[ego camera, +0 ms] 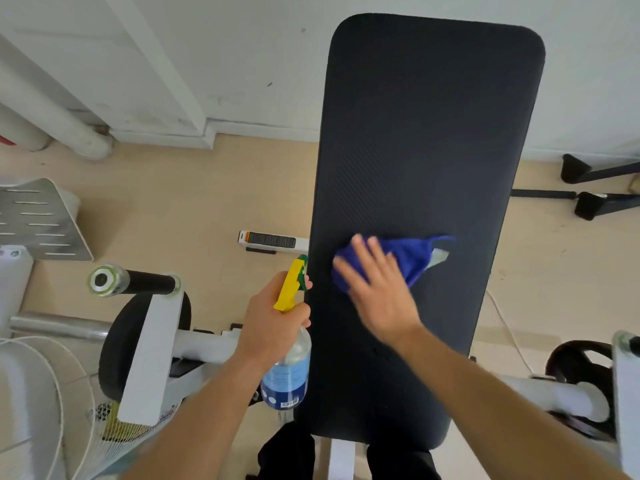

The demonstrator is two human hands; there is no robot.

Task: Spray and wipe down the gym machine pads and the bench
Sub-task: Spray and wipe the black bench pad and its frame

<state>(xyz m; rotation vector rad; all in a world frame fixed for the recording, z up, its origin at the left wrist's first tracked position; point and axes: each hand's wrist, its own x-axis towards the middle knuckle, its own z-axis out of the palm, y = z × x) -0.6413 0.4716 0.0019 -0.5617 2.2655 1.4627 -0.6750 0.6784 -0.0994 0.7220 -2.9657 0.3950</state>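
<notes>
A long black padded bench point(426, 140) runs away from me down the middle of the view. My right hand point(375, 289) lies flat with spread fingers on a blue cloth point(412, 258), pressing it onto the pad near its middle; the hand is motion-blurred. My left hand point(273, 320) grips the neck of a clear spray bottle point(287, 372) with a blue label and a yellow and green trigger head point(291, 285). The bottle hangs just off the bench's left edge, nozzle pointing away from me.
White machine frame with a black roller pad point(145, 282) and weight plate point(114, 341) stands left. A fan cage point(41, 393) fills the lower left. Another white arm and plate point(585, 375) sit right. Black bench feet point(595, 188) and a small box point(270, 240) lie on the beige floor.
</notes>
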